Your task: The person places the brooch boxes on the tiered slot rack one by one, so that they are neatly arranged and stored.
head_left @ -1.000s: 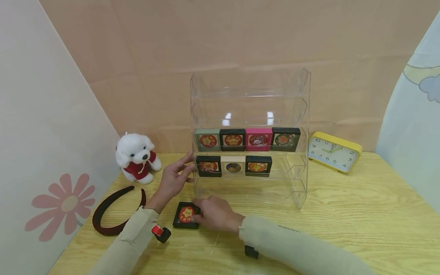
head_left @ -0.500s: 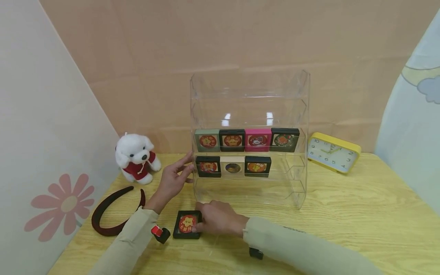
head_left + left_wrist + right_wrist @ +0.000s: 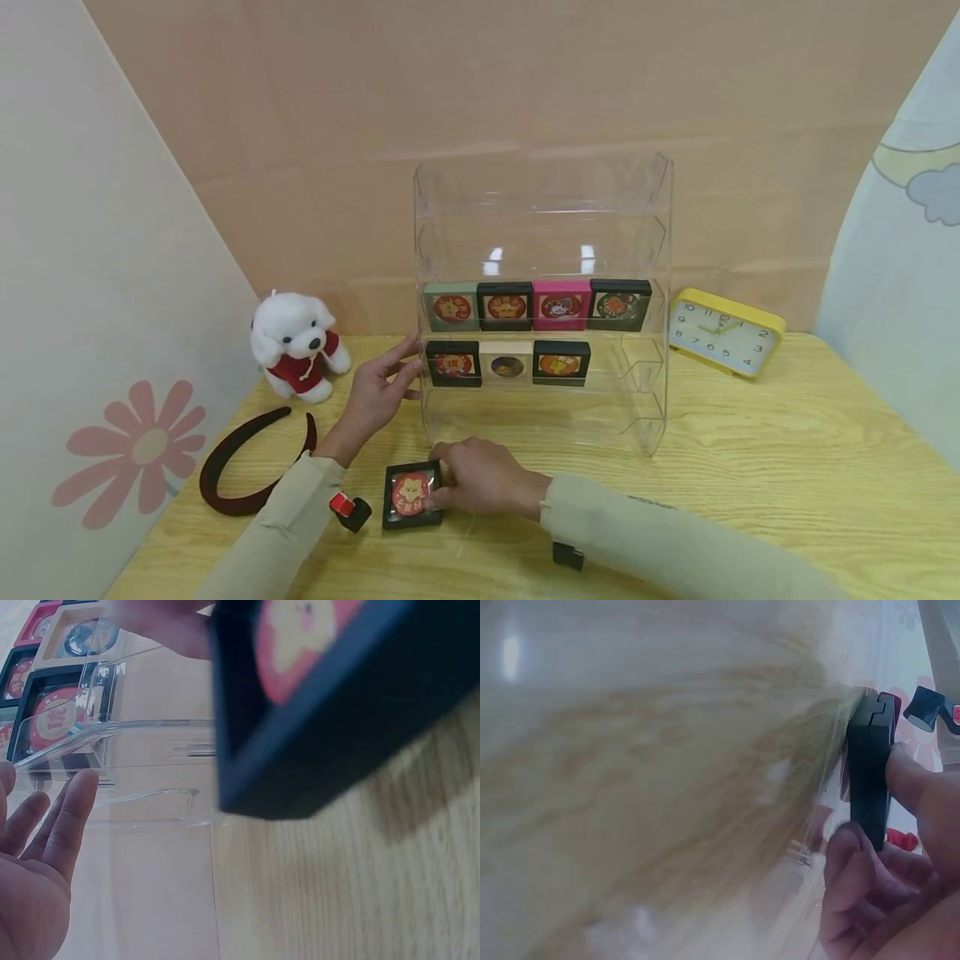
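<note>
My right hand point(image 3: 483, 479) pinches a small black square frame point(image 3: 412, 495) by its right edge, thumb on the front and fingers behind. A red disc with a yellow star shows in the frame. In the left wrist view the frame hangs above the table, its shadow apart from it. My left hand point(image 3: 377, 398) is at the left side of a clear acrylic rack point(image 3: 651, 425), fingertips at its side panel and fingers fairly straight. The rack's lower tier bears a black frame point(image 3: 453, 364), a cream frame point(image 3: 507, 365) and another black frame point(image 3: 561, 364).
On the tier above stand a green frame point(image 3: 451, 307), a black frame point(image 3: 506, 307), a pink frame point(image 3: 562, 306) and a dark frame point(image 3: 619, 306). A white plush dog point(image 3: 296, 342) and dark red headband point(image 3: 217, 467) lie left; a yellow clock point(image 3: 726, 332) leans right.
The right hand has drawn the star frame toward me and slightly right, and the frame is now more tilted up. The left hand stays at the rack's side.
</note>
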Tool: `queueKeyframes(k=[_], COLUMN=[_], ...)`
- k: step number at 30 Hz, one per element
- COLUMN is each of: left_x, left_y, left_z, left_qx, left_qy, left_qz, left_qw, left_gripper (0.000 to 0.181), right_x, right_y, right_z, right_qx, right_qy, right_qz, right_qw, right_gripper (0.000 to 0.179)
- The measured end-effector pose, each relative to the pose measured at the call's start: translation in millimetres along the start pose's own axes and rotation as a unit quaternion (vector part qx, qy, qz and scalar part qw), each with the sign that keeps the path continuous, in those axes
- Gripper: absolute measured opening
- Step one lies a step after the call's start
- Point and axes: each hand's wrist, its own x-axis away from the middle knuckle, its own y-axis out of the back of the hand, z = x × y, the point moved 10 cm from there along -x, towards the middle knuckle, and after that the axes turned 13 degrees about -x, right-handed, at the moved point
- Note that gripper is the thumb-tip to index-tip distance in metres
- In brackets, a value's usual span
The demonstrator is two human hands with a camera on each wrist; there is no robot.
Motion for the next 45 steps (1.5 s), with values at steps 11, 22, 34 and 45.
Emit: queueKeyframes(k=[11, 22, 34, 45], left_x=[0.5, 2.0, -2.7, -0.4], left_y=[0.3, -0.2, -3.3, -2.5], left_z=[-1.0, -2.7, 27.5, 22.0], left_qx=[0.005, -0.006, 0.005, 0.01], left_qy=[-0.001, -0.011, -0.014, -0.01], left_qz=[-0.002, -0.003, -0.013, -0.008], left_qw=[1.0, 0.9999, 0.9998, 0.9999], left_gripper=[0.045, 0.045, 0.046, 0.046], right_x=[12.4, 28.4, 70.0, 120.3], right_y=[21, 45, 143, 236], right_z=[2, 9, -6, -29], right_qx=[-0.096, -0.242, -0.285, -0.242], right_qy=[0.057, 0.111, 0.137, 0.148], right_qz=[-0.056, -0.091, -0.241, -0.378], right_qw=[0.9921, 0.9595, 0.9176, 0.8814], right_gripper=[0.039, 0.016, 0.015, 0.018])
